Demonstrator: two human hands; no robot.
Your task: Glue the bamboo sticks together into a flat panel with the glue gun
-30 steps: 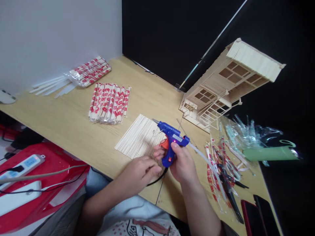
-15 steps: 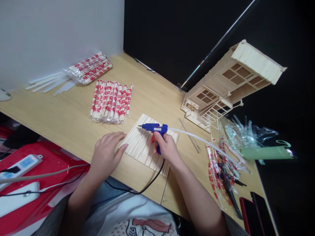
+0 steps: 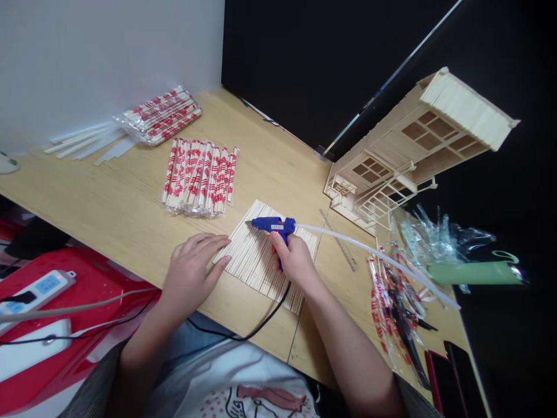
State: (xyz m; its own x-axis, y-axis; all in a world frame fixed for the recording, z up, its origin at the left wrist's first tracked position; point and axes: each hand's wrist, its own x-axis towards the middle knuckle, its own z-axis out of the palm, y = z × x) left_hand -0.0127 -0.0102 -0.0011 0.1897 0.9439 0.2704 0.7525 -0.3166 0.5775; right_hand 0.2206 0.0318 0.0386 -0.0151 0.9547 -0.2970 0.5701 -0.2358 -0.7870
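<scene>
My right hand (image 3: 292,255) is closed round the handle of a blue glue gun (image 3: 274,224), its nozzle pointing left over a flat panel of thin wooden sticks (image 3: 256,261) laid side by side. A long white glue stick (image 3: 348,238) runs out of the gun's back, and a black cord (image 3: 265,328) hangs from its handle. At the panel's left edge rests my left hand (image 3: 195,264), fingers stretched out and thumb apart, the fingertips at the outer sticks. Whether the nozzle touches the sticks I cannot tell.
Wrapped chopsticks (image 3: 200,177) lie beyond the panel, with a bagged bundle (image 3: 161,115) behind. A wooden model house (image 3: 409,145) stands at the right, near a ruler (image 3: 338,241), wrappers (image 3: 383,302) and a green bottle (image 3: 474,273). A power strip (image 3: 39,293) sits on a red stool (image 3: 104,278).
The view has shifted slightly. The glue gun's nozzle has moved a little along the sticks toward me, and my left fingers sit slightly nearer the panel's edge.
</scene>
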